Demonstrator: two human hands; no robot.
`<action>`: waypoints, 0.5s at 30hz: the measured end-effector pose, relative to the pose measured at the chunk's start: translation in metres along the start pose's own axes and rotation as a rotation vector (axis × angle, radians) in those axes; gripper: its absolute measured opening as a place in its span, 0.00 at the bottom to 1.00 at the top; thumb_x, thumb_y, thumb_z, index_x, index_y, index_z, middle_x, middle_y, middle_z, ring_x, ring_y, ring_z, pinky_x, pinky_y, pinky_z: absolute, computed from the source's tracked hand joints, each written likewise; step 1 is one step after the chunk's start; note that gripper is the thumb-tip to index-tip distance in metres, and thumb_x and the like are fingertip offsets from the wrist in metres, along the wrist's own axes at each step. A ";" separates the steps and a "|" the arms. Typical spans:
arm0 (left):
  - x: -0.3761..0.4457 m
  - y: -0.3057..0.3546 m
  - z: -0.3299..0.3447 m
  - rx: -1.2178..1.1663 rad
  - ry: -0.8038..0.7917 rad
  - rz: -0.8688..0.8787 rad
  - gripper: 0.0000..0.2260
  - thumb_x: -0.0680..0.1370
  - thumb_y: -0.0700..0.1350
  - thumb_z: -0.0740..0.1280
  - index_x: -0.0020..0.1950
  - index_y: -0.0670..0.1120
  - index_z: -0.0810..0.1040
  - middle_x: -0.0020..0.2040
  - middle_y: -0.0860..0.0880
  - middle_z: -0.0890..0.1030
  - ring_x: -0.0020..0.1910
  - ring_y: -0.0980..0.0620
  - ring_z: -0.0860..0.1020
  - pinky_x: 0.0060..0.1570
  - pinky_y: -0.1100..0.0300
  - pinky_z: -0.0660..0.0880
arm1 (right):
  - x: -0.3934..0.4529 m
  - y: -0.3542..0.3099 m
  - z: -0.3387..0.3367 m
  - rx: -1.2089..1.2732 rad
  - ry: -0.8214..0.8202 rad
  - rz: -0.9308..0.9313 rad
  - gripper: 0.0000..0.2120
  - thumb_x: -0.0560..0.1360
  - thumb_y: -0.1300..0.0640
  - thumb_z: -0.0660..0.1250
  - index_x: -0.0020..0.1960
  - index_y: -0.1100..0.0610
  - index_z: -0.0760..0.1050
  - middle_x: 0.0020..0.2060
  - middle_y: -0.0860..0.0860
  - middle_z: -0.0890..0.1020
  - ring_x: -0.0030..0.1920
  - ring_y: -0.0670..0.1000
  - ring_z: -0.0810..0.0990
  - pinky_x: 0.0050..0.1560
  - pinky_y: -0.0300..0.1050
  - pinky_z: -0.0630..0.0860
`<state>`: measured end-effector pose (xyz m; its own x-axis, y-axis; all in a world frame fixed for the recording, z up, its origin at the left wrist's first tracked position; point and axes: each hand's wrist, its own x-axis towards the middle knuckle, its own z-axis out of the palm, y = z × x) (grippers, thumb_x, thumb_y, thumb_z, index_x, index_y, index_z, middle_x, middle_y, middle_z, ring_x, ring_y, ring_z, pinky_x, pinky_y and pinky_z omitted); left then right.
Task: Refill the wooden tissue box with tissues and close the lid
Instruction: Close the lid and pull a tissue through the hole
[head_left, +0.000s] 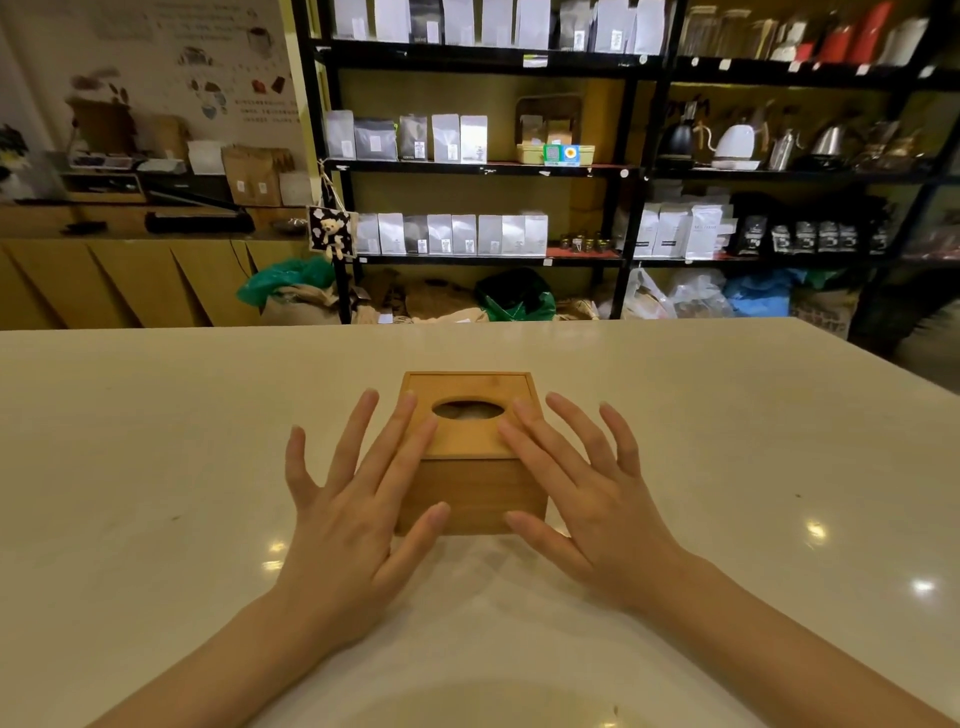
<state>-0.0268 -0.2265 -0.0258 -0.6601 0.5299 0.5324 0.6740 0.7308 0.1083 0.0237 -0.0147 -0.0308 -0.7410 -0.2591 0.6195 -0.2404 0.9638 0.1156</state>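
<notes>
Pale stone tabletop (727, 441) carries only the box (470, 488), which sits near the middle, well back from the near edge. Its lid (467, 415) lies flat on top, and something pale shows dimly through the oval slot (468, 409). No spare tissues are in view. Both hands are spread, grasping nothing: the left hand (358, 514) and right hand (582, 499) rest fingertips on the lid's near corners. Uneven pressure could likely jam the lid in its groove, or shove the box across the slick top.
</notes>
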 end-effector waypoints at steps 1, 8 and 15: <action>0.000 0.000 0.000 -0.008 -0.003 0.001 0.26 0.78 0.61 0.42 0.74 0.53 0.55 0.75 0.51 0.58 0.75 0.50 0.47 0.68 0.43 0.36 | 0.000 0.000 0.000 0.002 -0.002 -0.002 0.28 0.77 0.40 0.49 0.71 0.53 0.61 0.72 0.51 0.65 0.73 0.52 0.56 0.72 0.56 0.48; 0.000 0.001 -0.001 -0.070 0.029 0.016 0.25 0.78 0.59 0.43 0.69 0.51 0.65 0.70 0.54 0.67 0.73 0.56 0.53 0.69 0.46 0.37 | 0.003 -0.001 -0.003 0.041 0.021 -0.024 0.25 0.78 0.42 0.49 0.66 0.54 0.70 0.65 0.51 0.75 0.69 0.51 0.64 0.71 0.55 0.49; 0.029 -0.008 -0.013 -0.296 0.159 0.032 0.25 0.76 0.61 0.47 0.48 0.51 0.81 0.48 0.60 0.79 0.51 0.64 0.71 0.60 0.58 0.61 | 0.029 0.004 -0.018 0.204 0.072 -0.042 0.22 0.79 0.46 0.48 0.47 0.54 0.79 0.42 0.47 0.84 0.45 0.47 0.78 0.61 0.48 0.63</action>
<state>-0.0470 -0.2229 -0.0003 -0.5927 0.4599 0.6612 0.7759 0.5461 0.3158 0.0124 -0.0174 0.0019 -0.6825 -0.2866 0.6723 -0.3975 0.9175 -0.0124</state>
